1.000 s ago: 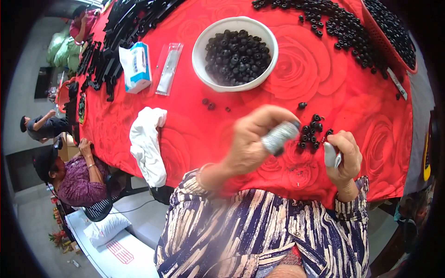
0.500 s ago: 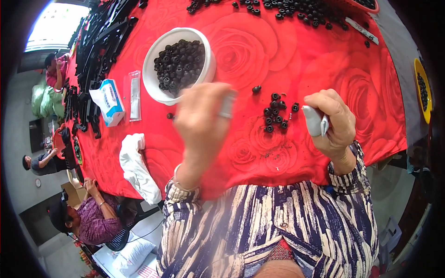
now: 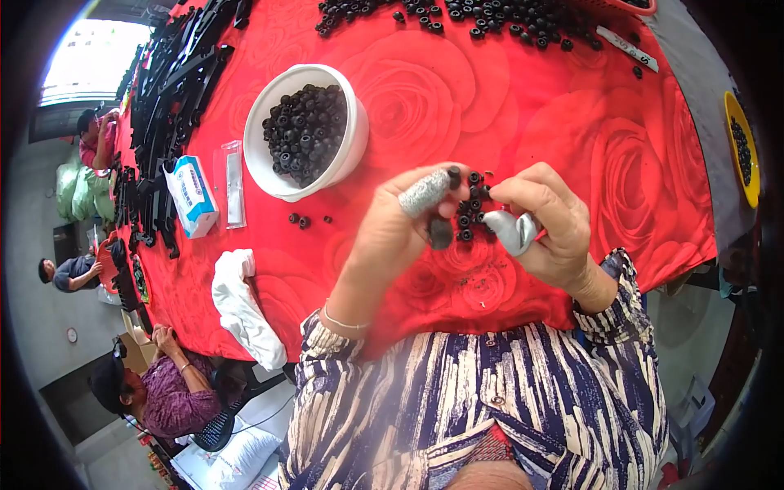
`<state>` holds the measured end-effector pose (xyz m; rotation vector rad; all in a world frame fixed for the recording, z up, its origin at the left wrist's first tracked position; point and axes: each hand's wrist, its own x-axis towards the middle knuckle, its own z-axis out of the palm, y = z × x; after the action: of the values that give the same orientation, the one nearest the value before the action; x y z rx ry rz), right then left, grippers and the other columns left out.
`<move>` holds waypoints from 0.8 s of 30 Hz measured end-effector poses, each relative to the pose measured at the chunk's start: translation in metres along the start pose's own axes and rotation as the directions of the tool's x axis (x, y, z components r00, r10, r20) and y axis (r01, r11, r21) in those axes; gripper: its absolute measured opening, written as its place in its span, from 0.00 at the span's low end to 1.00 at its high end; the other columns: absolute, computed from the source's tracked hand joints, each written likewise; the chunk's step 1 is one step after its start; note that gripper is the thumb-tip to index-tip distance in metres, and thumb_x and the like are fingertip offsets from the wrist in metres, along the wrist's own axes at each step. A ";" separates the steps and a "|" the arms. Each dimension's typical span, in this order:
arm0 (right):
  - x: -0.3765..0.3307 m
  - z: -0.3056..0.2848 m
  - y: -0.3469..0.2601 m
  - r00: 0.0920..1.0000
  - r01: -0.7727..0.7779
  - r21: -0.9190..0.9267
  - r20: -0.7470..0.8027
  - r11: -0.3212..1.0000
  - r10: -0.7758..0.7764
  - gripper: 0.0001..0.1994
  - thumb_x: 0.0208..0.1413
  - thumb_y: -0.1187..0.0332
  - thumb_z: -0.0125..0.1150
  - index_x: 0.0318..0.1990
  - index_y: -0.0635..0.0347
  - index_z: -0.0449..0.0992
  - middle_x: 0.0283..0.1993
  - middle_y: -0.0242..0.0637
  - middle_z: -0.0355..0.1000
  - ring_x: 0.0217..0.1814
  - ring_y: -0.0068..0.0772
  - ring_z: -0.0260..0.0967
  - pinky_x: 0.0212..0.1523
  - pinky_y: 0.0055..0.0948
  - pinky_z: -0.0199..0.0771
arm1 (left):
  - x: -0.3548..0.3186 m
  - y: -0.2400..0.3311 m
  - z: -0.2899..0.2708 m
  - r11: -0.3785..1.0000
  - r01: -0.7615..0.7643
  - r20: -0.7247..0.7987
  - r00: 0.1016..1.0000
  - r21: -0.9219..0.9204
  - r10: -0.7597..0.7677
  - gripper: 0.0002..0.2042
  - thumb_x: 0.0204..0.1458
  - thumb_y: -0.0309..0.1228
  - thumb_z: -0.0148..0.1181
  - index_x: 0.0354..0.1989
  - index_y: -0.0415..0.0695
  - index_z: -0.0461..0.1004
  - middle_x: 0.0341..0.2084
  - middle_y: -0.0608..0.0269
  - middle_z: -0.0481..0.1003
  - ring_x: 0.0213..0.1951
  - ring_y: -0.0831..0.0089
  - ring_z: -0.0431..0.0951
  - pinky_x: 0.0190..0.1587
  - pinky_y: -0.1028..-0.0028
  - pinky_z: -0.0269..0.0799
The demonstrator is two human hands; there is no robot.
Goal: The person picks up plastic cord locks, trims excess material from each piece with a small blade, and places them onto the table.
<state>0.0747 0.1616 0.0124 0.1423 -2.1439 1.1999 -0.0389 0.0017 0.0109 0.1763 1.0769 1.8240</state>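
Observation:
Over the near middle of the table, my left hand [image 3: 390,220] is closed, with silvery wrapping round its index finger and a dark cover at the thumb tip. At its fingertips it holds a small round black part [image 3: 455,177]. To its right, my right hand [image 3: 559,224] has grey wrapping on the thumb. Its index finger and thumb are apart beside a small pile of black parts [image 3: 465,220], partly hidden by both hands. Back left of my hands stands a white tub [image 3: 357,139] with many such parts inside.
Red rose-patterned cloth [image 3: 408,98] covers the table. A tissue pack [image 3: 193,196], a clear sleeve [image 3: 234,184] and a white cloth [image 3: 241,306] lie left. Black strips [image 3: 175,90] heap far left; loose parts [image 3: 531,20] spread at the back. A yellow tray [image 3: 729,122] is far right. Other people sit left.
My left hand has come from beside the tub rightward to the small pile. My right hand has moved left to the pile, its index finger and thumb now spread.

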 end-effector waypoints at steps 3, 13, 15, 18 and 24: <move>-0.002 0.009 -0.002 0.999 0.043 -0.032 -0.017 0.999 -0.044 0.16 0.38 0.77 0.67 0.38 0.65 0.74 0.32 0.40 0.68 0.28 0.34 0.70 0.25 0.29 0.71 | -0.004 -0.015 0.014 0.959 0.122 -0.074 0.987 -0.255 -0.145 0.11 0.55 0.32 0.56 0.42 0.39 0.75 0.31 0.67 0.76 0.29 0.83 0.71 0.35 0.83 0.68; -0.005 0.011 0.003 0.996 -0.007 -0.056 0.085 0.998 0.011 0.19 0.33 0.79 0.66 0.39 0.63 0.73 0.32 0.41 0.67 0.29 0.39 0.70 0.27 0.31 0.72 | -0.010 -0.029 -0.003 0.937 0.225 0.126 0.972 -0.267 -0.197 0.09 0.54 0.30 0.58 0.39 0.40 0.75 0.30 0.67 0.74 0.32 0.82 0.73 0.38 0.82 0.69; -0.003 0.007 0.004 0.988 -0.041 -0.018 0.146 0.999 0.043 0.18 0.34 0.79 0.66 0.38 0.63 0.73 0.32 0.40 0.66 0.29 0.38 0.70 0.28 0.31 0.72 | -0.009 -0.032 -0.007 0.932 0.235 0.138 0.969 -0.275 -0.204 0.09 0.53 0.29 0.58 0.39 0.39 0.74 0.31 0.67 0.74 0.32 0.81 0.72 0.37 0.82 0.69; 0.001 0.002 0.005 0.948 -0.179 0.190 0.294 0.965 0.118 0.16 0.37 0.78 0.67 0.38 0.62 0.73 0.31 0.39 0.66 0.30 0.36 0.70 0.29 0.29 0.71 | -0.013 -0.029 -0.004 0.920 0.262 0.159 0.962 -0.290 -0.223 0.09 0.52 0.28 0.59 0.40 0.38 0.74 0.31 0.66 0.74 0.31 0.81 0.73 0.37 0.83 0.69; -0.001 0.005 0.003 0.972 -0.136 0.138 0.212 0.981 0.105 0.17 0.38 0.77 0.68 0.39 0.63 0.73 0.32 0.37 0.67 0.31 0.32 0.69 0.30 0.27 0.69 | -0.016 -0.031 0.002 0.887 0.246 0.134 0.969 -0.391 -0.209 0.11 0.51 0.28 0.60 0.41 0.37 0.73 0.32 0.64 0.74 0.31 0.80 0.73 0.36 0.82 0.70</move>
<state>0.0718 0.1585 0.0080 0.2124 -2.2630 1.4756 -0.0094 -0.0059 -0.0053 -0.1139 0.6074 1.7631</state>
